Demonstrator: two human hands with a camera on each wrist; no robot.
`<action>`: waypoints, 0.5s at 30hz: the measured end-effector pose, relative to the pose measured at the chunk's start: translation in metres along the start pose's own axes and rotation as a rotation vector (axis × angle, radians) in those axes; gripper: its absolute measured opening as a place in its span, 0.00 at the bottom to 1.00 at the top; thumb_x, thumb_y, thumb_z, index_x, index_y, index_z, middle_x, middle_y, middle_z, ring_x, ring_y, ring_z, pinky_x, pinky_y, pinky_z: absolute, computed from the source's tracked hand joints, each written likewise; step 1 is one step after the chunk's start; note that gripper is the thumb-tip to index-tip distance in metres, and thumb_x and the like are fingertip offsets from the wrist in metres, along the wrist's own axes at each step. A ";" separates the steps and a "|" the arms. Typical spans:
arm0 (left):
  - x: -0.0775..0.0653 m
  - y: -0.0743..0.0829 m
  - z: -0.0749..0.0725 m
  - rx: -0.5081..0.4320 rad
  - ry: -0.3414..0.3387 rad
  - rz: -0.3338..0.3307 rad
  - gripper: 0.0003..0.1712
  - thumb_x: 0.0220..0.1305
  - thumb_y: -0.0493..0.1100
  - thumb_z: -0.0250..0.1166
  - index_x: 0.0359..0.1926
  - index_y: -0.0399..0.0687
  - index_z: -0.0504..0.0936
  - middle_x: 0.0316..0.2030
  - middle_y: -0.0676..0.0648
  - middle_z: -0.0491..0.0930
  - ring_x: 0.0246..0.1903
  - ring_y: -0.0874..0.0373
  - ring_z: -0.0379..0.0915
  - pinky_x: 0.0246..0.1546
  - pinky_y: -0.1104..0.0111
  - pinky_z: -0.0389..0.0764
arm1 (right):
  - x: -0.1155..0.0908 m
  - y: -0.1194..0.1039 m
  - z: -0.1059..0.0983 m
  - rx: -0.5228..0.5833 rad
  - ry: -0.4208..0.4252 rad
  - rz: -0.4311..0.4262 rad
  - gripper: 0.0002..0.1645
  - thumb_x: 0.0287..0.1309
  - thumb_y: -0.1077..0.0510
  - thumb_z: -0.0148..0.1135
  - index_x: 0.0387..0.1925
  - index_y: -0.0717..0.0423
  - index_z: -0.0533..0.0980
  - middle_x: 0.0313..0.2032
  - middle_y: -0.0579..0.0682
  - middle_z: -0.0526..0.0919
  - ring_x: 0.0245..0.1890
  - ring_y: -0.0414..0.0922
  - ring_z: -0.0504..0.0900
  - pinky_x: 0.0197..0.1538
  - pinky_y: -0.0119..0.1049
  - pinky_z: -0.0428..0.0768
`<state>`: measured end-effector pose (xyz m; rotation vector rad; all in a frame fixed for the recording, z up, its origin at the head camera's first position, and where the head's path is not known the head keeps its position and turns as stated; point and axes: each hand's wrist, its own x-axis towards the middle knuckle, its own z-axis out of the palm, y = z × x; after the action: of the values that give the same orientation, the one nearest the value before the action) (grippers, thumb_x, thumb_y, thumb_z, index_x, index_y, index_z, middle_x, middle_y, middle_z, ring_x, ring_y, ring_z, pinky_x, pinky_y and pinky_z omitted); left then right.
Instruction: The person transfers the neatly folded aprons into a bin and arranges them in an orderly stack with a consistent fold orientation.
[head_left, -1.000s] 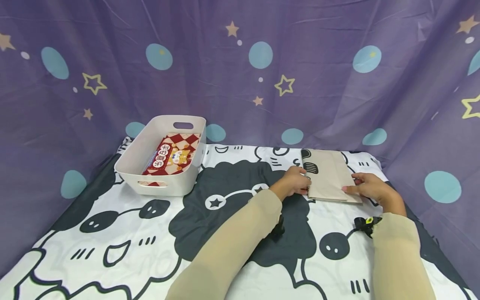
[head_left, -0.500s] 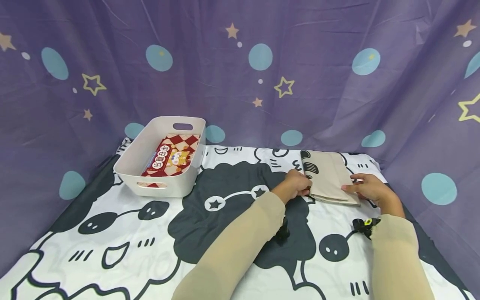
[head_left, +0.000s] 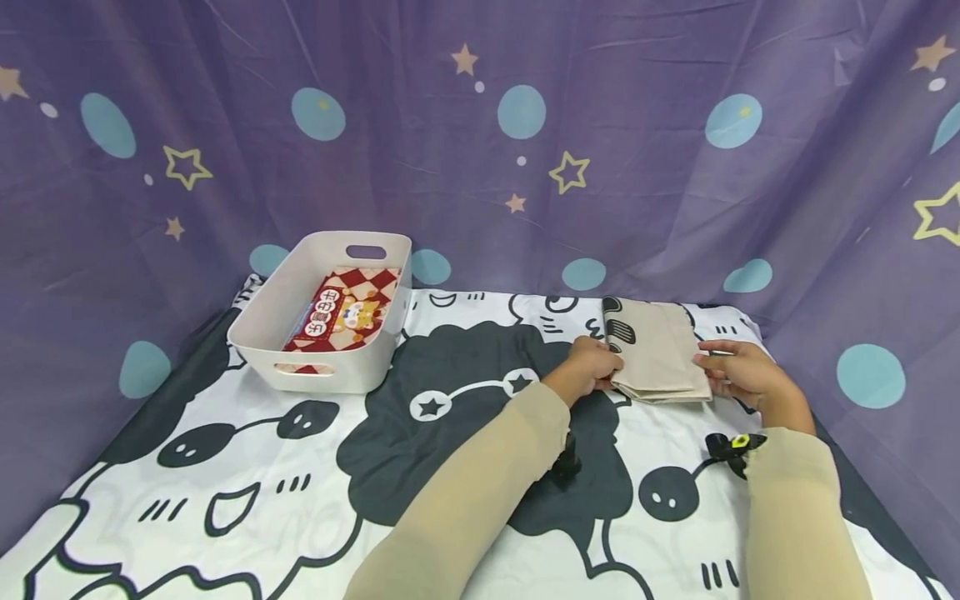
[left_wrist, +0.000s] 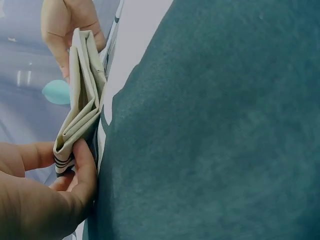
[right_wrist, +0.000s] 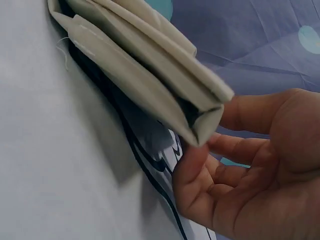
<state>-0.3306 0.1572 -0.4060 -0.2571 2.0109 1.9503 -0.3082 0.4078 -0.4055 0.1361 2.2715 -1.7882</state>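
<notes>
A folded beige cloth (head_left: 656,350) with dark printed shapes along its left side lies at the back right of the bed-like surface. My left hand (head_left: 592,364) pinches its left edge; in the left wrist view the thumb and fingers of the left hand (left_wrist: 47,190) sit on both sides of the fold. At the opposite edge my right hand (head_left: 742,372) holds the cloth. The right wrist view has the right hand (right_wrist: 250,170) pinching a corner of the layered cloth (right_wrist: 145,65), one finger above and one digit below. Several stacked layers show at the near end.
A white plastic basket (head_left: 322,379) stands at the back left, holding a red-and-cream checked cloth (head_left: 352,308) with a cartoon animal. A black-and-white printed sheet (head_left: 285,508) covers the surface. Behind it hangs a purple curtain (head_left: 450,167) with stars and blue spots.
The cloth looks narrower, its right edge drawn slightly left and its near layers bunched. My right hand has shifted from its top face to the right edge. The left hand stays at the left edge.
</notes>
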 end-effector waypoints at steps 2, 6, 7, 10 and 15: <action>0.001 0.000 -0.002 0.016 -0.002 0.009 0.12 0.57 0.23 0.65 0.33 0.40 0.74 0.24 0.45 0.74 0.19 0.54 0.73 0.38 0.52 0.87 | 0.000 -0.001 0.001 0.016 -0.001 0.001 0.32 0.73 0.61 0.59 0.69 0.71 0.58 0.35 0.39 0.81 0.35 0.35 0.81 0.39 0.33 0.84; 0.002 0.000 -0.005 0.049 -0.016 0.032 0.13 0.56 0.22 0.65 0.36 0.41 0.75 0.25 0.48 0.70 0.15 0.57 0.68 0.23 0.58 0.83 | 0.002 0.000 0.002 0.016 0.003 0.004 0.34 0.72 0.62 0.60 0.70 0.70 0.57 0.37 0.39 0.81 0.37 0.35 0.82 0.41 0.35 0.84; 0.002 0.001 -0.006 0.052 -0.020 0.037 0.13 0.56 0.22 0.64 0.37 0.40 0.75 0.25 0.48 0.70 0.15 0.57 0.67 0.20 0.61 0.80 | 0.003 0.000 0.002 0.017 0.007 0.004 0.33 0.72 0.62 0.60 0.70 0.70 0.57 0.37 0.39 0.81 0.37 0.35 0.82 0.41 0.35 0.84; 0.001 0.003 -0.007 0.032 -0.025 0.043 0.16 0.55 0.21 0.63 0.42 0.40 0.76 0.26 0.48 0.70 0.14 0.58 0.64 0.15 0.65 0.72 | 0.003 0.000 0.003 0.033 0.013 -0.013 0.30 0.71 0.64 0.59 0.68 0.68 0.59 0.36 0.39 0.81 0.36 0.35 0.82 0.39 0.34 0.84; -0.005 0.009 -0.007 -0.006 -0.030 0.053 0.17 0.56 0.22 0.62 0.43 0.41 0.76 0.27 0.48 0.70 0.17 0.58 0.67 0.23 0.60 0.79 | 0.001 -0.006 0.008 0.059 0.021 -0.041 0.27 0.70 0.67 0.59 0.65 0.66 0.63 0.35 0.38 0.83 0.35 0.35 0.82 0.38 0.34 0.84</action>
<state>-0.3296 0.1499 -0.3961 -0.1764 2.0123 1.9801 -0.3097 0.3988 -0.4016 0.1200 2.2528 -1.8840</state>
